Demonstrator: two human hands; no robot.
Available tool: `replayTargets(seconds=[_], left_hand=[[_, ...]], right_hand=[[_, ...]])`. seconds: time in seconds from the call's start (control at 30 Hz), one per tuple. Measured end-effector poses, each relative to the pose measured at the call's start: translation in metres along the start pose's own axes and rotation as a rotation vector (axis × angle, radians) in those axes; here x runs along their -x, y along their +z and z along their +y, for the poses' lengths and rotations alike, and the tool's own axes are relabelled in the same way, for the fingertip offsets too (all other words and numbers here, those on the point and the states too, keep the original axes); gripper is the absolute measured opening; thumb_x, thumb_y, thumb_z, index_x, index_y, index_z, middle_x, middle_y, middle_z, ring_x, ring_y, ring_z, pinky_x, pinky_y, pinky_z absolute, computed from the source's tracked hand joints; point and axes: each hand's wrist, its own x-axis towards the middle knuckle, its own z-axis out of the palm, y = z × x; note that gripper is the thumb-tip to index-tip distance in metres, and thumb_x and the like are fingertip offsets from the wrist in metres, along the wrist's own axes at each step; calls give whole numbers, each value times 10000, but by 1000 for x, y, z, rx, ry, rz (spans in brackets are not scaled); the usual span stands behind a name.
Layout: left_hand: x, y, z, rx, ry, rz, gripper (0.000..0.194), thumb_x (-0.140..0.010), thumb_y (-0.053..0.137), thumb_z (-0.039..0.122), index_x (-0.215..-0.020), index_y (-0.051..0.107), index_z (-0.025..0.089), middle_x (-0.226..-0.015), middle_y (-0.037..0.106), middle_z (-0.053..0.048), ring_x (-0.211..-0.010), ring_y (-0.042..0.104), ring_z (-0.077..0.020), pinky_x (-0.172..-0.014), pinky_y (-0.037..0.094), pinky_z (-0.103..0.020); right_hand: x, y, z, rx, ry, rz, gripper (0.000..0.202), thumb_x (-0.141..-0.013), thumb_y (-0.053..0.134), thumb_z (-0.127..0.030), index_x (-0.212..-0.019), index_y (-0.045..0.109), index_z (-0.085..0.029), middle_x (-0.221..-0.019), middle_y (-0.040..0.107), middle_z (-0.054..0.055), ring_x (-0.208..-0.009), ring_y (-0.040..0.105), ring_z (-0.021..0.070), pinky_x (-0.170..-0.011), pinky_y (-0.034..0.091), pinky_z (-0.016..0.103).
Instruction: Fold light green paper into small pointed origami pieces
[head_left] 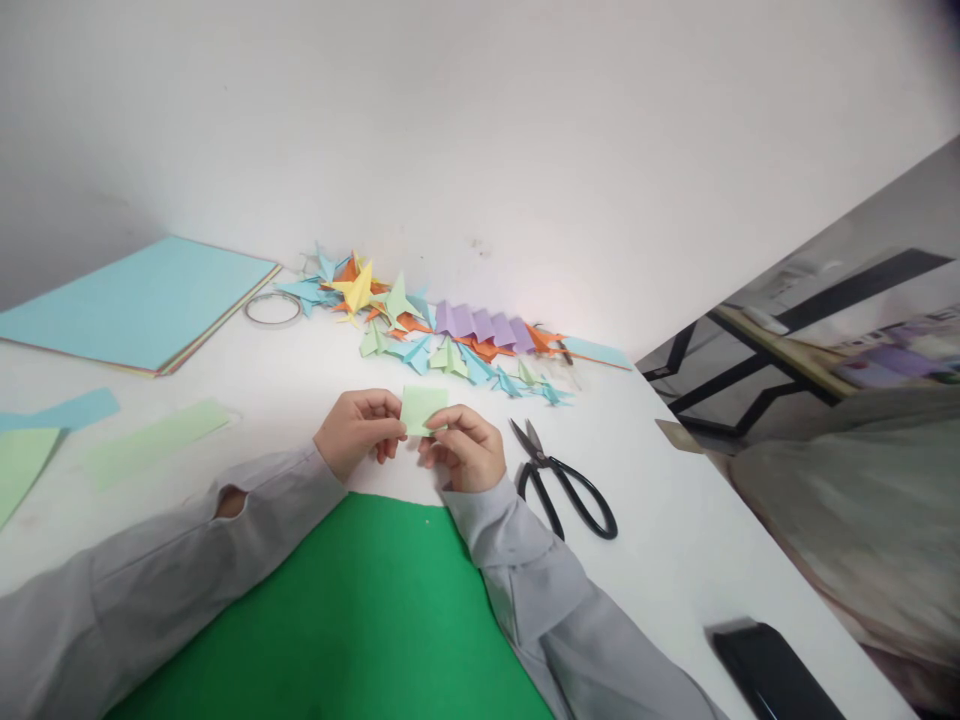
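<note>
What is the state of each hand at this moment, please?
Left hand: closed, pinching the left side of the small light-green paper.
Right hand: closed, holding the same paper by its right side.

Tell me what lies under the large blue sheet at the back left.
Under the blue sheet, thin edges of yellowish and reddish sheets show along its right side; their faces are covered, and their number cannot be told.

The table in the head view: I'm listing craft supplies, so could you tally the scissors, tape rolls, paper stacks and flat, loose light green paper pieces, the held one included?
Scissors: 1
Tape roll: 1
Paper stack: 1
Light green pieces: 3 (left-edge piece, strip, held square)
Total: 6
</note>
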Motion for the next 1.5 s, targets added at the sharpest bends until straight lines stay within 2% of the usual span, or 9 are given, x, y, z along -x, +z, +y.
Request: replayTargets(seconds=[0.2, 0.37, 0.6, 0.77, 0.9, 1.1, 1.3, 1.5], left_hand=[[0, 0, 1, 5, -12, -34, 113, -562, 638, 167, -536, 534, 130, -376, 522, 16, -310, 440, -79, -316, 319, -185], [-2, 0, 3, 135, -99, 15, 122, -532, 632, 132, -537, 510, 136, -426, 558, 12, -319, 456, -77, -301, 310, -176], [-4, -2, 4, 192, -154, -9, 142, -512, 633, 124, -536, 493, 129, -429, 559, 10, -324, 462, -73, -302, 322, -166], [-3, -3, 0, 109, -97, -77, 161, -536, 664, 171, -571, 515, 121, -442, 567, 13, -347, 485, -81, -320, 351, -174], [-1, -3, -2, -40, -39, -141, 202, -552, 698, 216, -584, 525, 116, -428, 565, 10, -352, 486, -81, -353, 380, -188], [0, -2, 1, -123, -35, -223, 271, -547, 728, 290, -622, 545, 105, -414, 562, 9, -347, 489, -86, -370, 396, -202], [1, -1, 1, -157, -42, -227, 241, -548, 724, 256, -584, 541, 104, -418, 567, 5, -361, 508, -92, -382, 418, -205], [3, 0, 1, -188, -53, -220, 239, -659, 627, 309, -586, 586, 85, -419, 568, -14, -348, 493, -80, -374, 401, -197]], right_hand=[[0, 2, -1, -26, -21, 8, 116, -622, 611, -180, -734, 639, -167, -488, 598, -25, -464, 562, 108, -374, 420, 185], [-1, 2, -1, -44, -17, -11, 145, -640, 655, -219, -776, 658, -167, -501, 603, -17, -474, 553, 98, -380, 417, 177], [0, 9, 0, 26, -74, 128, 174, -625, 702, -300, -714, 673, -153, -484, 590, -17, -406, 513, 79, -334, 406, 175], [-1, 10, 0, 25, -123, 204, 160, -579, 736, -296, -650, 677, -166, -671, 641, -1, -452, 535, 67, -362, 458, 185], [-2, 9, 1, 20, -96, 217, 195, -562, 749, -276, -701, 673, -161, -560, 621, -26, -363, 509, 63, -330, 434, 190], [-4, 8, 3, -4, -99, 237, 234, -550, 758, -272, -706, 638, -147, -574, 628, -25, -335, 508, 61, -298, 387, 172], [-5, 7, 3, -5, -90, 232, 245, -553, 755, -279, -705, 614, -148, -567, 619, -37, -342, 493, 51, -310, 408, 165], [-4, 9, 1, -7, -84, 217, 242, -550, 754, -273, -697, 607, -147, -580, 623, -34, -360, 503, 53, -311, 419, 161]])
